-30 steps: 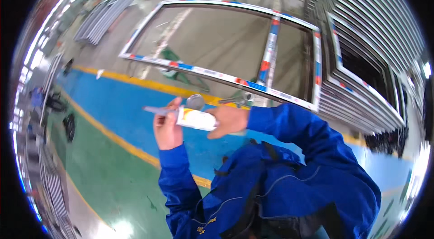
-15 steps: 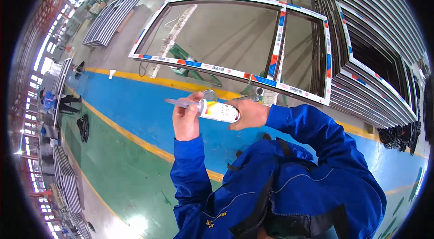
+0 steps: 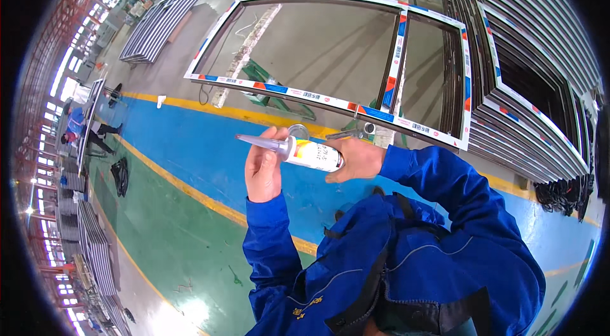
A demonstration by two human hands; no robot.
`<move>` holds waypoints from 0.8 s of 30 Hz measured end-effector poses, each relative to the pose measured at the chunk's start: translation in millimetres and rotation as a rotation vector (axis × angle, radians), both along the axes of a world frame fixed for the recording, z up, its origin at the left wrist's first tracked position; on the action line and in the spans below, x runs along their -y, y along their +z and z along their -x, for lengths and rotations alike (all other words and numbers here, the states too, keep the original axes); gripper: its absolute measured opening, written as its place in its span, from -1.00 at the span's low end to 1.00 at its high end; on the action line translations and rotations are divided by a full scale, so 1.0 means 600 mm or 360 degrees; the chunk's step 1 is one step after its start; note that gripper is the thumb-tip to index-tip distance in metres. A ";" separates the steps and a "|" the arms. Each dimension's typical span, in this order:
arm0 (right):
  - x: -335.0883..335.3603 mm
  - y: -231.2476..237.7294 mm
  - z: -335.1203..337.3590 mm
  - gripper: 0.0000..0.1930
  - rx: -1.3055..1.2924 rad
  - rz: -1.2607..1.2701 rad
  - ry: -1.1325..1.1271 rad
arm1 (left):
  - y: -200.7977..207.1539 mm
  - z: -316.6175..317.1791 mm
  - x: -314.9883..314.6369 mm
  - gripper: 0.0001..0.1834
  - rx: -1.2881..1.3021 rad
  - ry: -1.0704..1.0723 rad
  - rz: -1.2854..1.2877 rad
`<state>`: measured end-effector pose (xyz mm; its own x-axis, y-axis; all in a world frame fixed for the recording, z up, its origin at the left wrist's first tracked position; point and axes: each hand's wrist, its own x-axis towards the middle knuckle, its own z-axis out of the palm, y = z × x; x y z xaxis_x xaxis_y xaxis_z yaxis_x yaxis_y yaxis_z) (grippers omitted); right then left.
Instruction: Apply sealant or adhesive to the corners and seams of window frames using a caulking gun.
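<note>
My left hand (image 3: 262, 171) pinches the nozzle (image 3: 277, 144); my right hand (image 3: 358, 159) grips the tube (image 3: 315, 155). Apparent step: nozzle fitting. Next move calls for steady alignment.

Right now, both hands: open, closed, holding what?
Left hand: closed on the nozzle.
Right hand: closed on the tube, at the end away from the nozzle.

Nozzle (image 3: 259, 143), translucent, on white cartridge (image 3: 316, 155): more of its length uncovered than one second ago. Left hand (image 3: 262, 176): formerly closed across the nozzle, now mostly behind it. Co-worker (image 3: 77, 121), blue-topped, at far left: apparently leaning further over, though small and distorted there.
</note>
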<state>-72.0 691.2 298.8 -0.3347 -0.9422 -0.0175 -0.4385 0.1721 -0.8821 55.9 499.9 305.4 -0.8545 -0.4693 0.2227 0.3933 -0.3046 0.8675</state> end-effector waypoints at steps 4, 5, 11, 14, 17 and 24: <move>0.004 0.001 0.003 -0.34 -0.0009 0.0013 0.0058 | -0.011 -0.004 0.015 -0.58 -0.0027 0.0030 0.0218; 0.006 0.000 0.002 -0.34 -0.0086 0.0047 0.0048 | -0.014 -0.005 0.019 -0.58 -0.0026 0.0036 0.0220; 0.003 0.010 0.003 -0.33 0.0058 -0.0112 0.0039 | 0.023 -0.006 -0.006 -0.63 0.0030 0.0137 0.0004; 0.005 0.014 0.003 -0.33 0.0064 -0.0151 0.0080 | 0.006 -0.013 0.013 -0.65 0.0143 0.0157 0.0202; 0.008 0.017 -0.005 -0.33 -0.0037 -0.0246 -0.0007 | -0.009 -0.011 0.021 -0.69 0.0060 0.0172 0.0297; 0.008 0.003 -0.008 -0.35 -0.0126 -0.0190 -0.0043 | 0.000 -0.008 0.002 -0.77 0.0289 0.0429 0.0141</move>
